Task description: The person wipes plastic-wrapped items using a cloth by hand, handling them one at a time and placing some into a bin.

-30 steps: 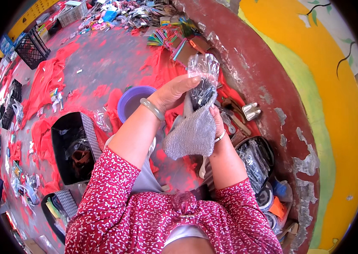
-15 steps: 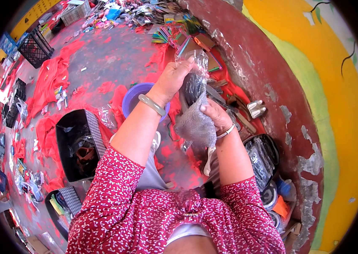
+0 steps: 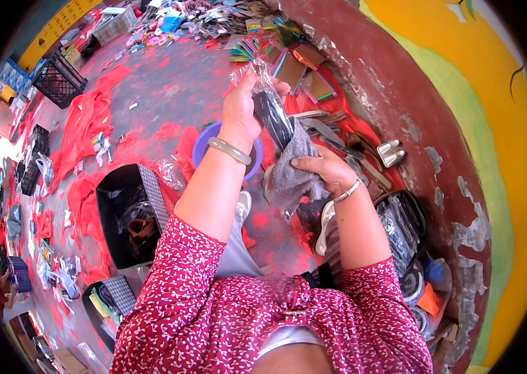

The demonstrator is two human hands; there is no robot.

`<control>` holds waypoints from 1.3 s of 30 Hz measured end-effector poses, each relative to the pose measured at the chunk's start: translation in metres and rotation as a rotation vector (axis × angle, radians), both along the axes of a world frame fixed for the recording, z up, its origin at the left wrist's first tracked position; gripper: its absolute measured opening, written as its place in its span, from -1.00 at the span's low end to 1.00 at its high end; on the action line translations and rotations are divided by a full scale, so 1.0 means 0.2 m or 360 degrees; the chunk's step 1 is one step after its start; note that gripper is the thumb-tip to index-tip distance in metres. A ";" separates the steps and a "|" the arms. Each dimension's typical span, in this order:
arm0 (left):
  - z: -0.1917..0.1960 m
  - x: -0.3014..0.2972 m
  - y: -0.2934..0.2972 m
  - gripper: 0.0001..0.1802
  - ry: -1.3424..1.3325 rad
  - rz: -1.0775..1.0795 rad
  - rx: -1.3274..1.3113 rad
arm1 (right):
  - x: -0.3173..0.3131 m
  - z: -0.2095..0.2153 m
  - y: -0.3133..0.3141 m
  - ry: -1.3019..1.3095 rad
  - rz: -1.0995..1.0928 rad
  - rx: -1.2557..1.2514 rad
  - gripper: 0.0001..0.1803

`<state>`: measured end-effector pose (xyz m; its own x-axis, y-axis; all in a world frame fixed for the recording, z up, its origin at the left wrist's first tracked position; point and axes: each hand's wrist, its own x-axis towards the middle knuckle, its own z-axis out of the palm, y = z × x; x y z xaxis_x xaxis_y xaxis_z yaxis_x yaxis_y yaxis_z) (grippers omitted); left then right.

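Note:
In front of my body, a long black item in clear plastic wrapping [image 3: 271, 117] slants between my hands. My left hand [image 3: 241, 111], with a pale bangle on its wrist, is closed on the upper end of the wrapping. My right hand [image 3: 333, 173] grips a grey cloth [image 3: 296, 167], its thumb lying on top. The cloth is bunched around the lower end of the packet and hides it. What the black item is, I cannot make out.
A purple basin [image 3: 199, 157] stands beyond my left forearm. A black box with a checked side [image 3: 156, 194] sits to the left, a black bag of plastic-wrapped packs [image 3: 398, 227] to the right. Old tools [image 3: 332, 134] lie by the red wall [image 3: 394, 100].
My left hand has turned and closed further around the wrapping's top. More of the black item's length shows above the cloth. The whole view has shifted slightly.

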<state>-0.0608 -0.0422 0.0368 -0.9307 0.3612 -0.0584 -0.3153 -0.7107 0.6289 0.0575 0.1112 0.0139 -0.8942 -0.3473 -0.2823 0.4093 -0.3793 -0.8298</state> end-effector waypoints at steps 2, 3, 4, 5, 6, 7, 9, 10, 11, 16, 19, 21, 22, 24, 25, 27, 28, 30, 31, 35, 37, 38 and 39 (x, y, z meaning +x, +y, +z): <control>0.00 -0.01 0.00 -0.51 -0.0036 -0.0027 0.0054 | 0.00 0.00 0.01 -0.0026 -0.0125 -0.0029 -0.67; 0.00 0.01 0.00 -0.46 0.0028 -0.0101 0.0131 | 0.00 -0.02 0.00 0.0020 -0.0260 0.0020 -0.67; 0.01 0.03 0.02 -0.46 0.0118 -0.0166 0.0184 | 0.00 -0.02 0.00 0.0034 -0.0383 0.0002 -0.67; 0.01 0.04 0.05 -0.46 0.0208 -0.0233 0.0237 | -0.01 -0.01 -0.01 0.0048 -0.0508 -0.0016 -0.67; 0.02 0.06 0.08 -0.46 0.0301 -0.0299 0.0291 | -0.02 -0.01 -0.01 0.0064 -0.0631 -0.0033 -0.66; -0.03 0.07 0.10 -0.53 0.0347 -0.0422 0.0243 | -0.04 -0.03 0.00 0.0117 -0.0654 -0.0079 -0.65; -0.11 0.13 0.16 -0.59 0.0152 -0.0548 0.0122 | -0.06 -0.05 -0.02 0.0195 -0.0803 -0.0075 -0.64; -0.11 0.17 0.18 -0.62 0.0053 -0.0617 0.0066 | -0.07 -0.06 -0.04 0.0234 -0.0884 -0.0068 -0.64; -0.11 0.20 0.20 -0.70 0.0065 -0.0549 0.0079 | -0.08 -0.08 -0.04 0.0273 -0.0930 0.0103 -0.57; -0.11 0.16 0.21 -0.69 0.0193 -0.0278 0.0073 | -0.12 -0.10 0.08 0.0216 -0.0815 0.0514 -0.38; -0.08 0.06 0.14 -0.74 0.0272 -0.0086 0.0166 | -0.05 0.05 0.11 0.0168 -0.0873 0.0205 -0.34; -0.07 0.02 0.09 -0.78 0.0317 0.0096 0.0044 | -0.06 0.08 0.14 0.0559 -0.0662 -0.0276 -0.28; -0.07 0.01 0.07 -0.81 0.0307 0.0157 -0.0043 | -0.06 0.09 0.17 0.0644 -0.0653 -0.0379 -0.26; -0.07 0.01 0.08 -0.81 0.0428 0.0094 -0.0123 | -0.05 0.09 0.22 0.0681 -0.0734 -0.0465 -0.22; -0.07 0.02 0.09 -0.79 0.0485 0.0060 -0.0164 | -0.05 0.09 0.23 0.0698 -0.0778 -0.0507 -0.21; -0.06 0.07 0.12 -0.72 0.0496 -0.0011 -0.0212 | -0.01 0.12 0.23 0.0685 -0.0836 -0.0639 -0.21; -0.06 0.10 0.14 -0.68 0.0500 -0.0050 -0.0236 | 0.00 0.13 0.23 0.0678 -0.0867 -0.0705 -0.21; -0.09 0.13 0.18 -0.61 0.0491 -0.0250 -0.0266 | -0.01 0.10 0.23 0.0645 -0.0820 -0.0625 -0.20; -0.11 0.14 0.19 -0.61 0.0517 -0.0348 -0.0285 | -0.01 0.09 0.23 0.0629 -0.0796 -0.0585 -0.20; -0.20 0.20 0.28 -0.53 0.0768 -0.0407 -0.0410 | -0.02 0.00 0.12 0.0785 -0.0666 0.0258 -0.48; -0.22 0.21 0.30 -0.47 0.0912 -0.0389 -0.0570 | -0.06 -0.07 0.09 0.1024 -0.0670 0.0633 -0.61; -0.21 0.21 0.31 -0.47 0.1002 -0.0390 -0.0581 | -0.08 -0.09 0.09 0.1056 -0.0785 0.0625 -0.59; -0.20 0.22 0.31 -0.47 0.1089 -0.0384 -0.0594 | -0.09 -0.10 0.07 0.1087 -0.0891 0.0613 -0.56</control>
